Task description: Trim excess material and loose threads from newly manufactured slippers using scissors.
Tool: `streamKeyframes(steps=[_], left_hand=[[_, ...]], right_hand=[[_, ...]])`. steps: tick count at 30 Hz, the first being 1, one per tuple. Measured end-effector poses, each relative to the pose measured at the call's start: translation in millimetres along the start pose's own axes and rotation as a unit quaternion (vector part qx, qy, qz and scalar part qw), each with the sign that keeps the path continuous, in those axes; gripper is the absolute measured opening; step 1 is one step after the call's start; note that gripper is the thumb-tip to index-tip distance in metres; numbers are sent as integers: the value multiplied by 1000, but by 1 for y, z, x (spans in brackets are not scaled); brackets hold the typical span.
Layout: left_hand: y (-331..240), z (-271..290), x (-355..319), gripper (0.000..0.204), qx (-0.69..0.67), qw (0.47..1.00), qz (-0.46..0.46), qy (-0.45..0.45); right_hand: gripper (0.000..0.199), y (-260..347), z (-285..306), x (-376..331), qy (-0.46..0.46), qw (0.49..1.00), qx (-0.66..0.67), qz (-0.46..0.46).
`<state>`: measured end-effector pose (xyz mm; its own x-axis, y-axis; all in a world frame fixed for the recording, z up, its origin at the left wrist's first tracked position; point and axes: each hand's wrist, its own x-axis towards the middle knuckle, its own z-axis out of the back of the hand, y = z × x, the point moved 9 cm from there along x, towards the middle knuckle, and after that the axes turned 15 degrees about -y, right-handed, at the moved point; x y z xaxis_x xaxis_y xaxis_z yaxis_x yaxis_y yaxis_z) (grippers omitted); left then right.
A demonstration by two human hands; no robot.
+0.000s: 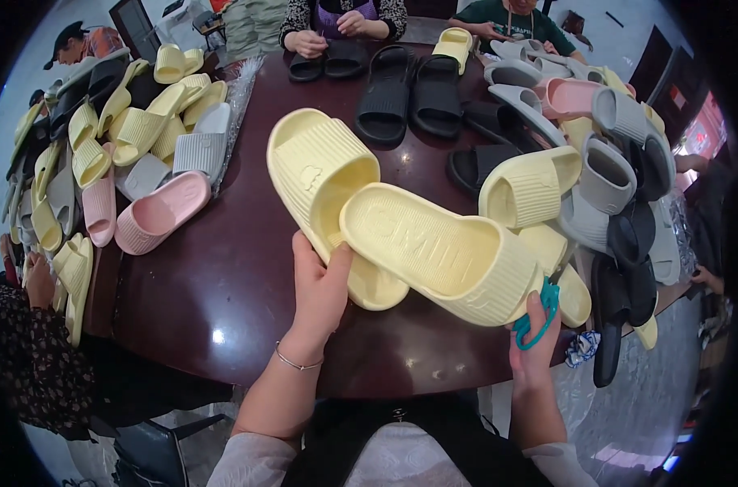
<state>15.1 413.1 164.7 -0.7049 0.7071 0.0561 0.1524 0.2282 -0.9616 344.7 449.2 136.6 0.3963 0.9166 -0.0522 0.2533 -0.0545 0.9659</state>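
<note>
Two pale yellow slide slippers are held up above the table in front of me. My left hand (320, 280) grips the left slipper (316, 170) by its side, its thumb over the heel end of the right slipper (422, 243), which overlaps it. At the toe of that right slipper, my right hand (535, 341) is closed with the thumb on its edge. The same hand carries a small teal-handled cutting tool (539, 315), which looks like scissors; its blades are hidden. Both slippers have ribbed straps, and the left strap shows a raised outline.
A dark red glossy table (190, 325) spreads beneath. Yellow, grey and pink slippers pile up on the left (142, 130), and more with black ones on the right (621, 162). Black slippers (383, 93) lie ahead. Across the table, a co-worker's hands (308, 45) touch black slippers.
</note>
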Motion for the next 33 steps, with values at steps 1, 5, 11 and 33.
streamKeyframes(steps=[1, 5, 11, 33], left_hand=[[-5, 1, 0, 33, 6, 1000, -16, -7], [-11, -2, -1, 35, 27, 998, -54, -7], [-27, 6, -10, 45, 26, 987, -156, -30], [-21, 34, -29, 60, 1, 988, -125, -87]], right_hand=[[41, -1, -3, -3, 33, 999, 0, -39], [42, -4, -7, -7, 77, 991, 43, -103], [30, -19, -23, -30, 109, 972, 68, -196], [23, -25, -41, -54, 106, 978, 7, -181]])
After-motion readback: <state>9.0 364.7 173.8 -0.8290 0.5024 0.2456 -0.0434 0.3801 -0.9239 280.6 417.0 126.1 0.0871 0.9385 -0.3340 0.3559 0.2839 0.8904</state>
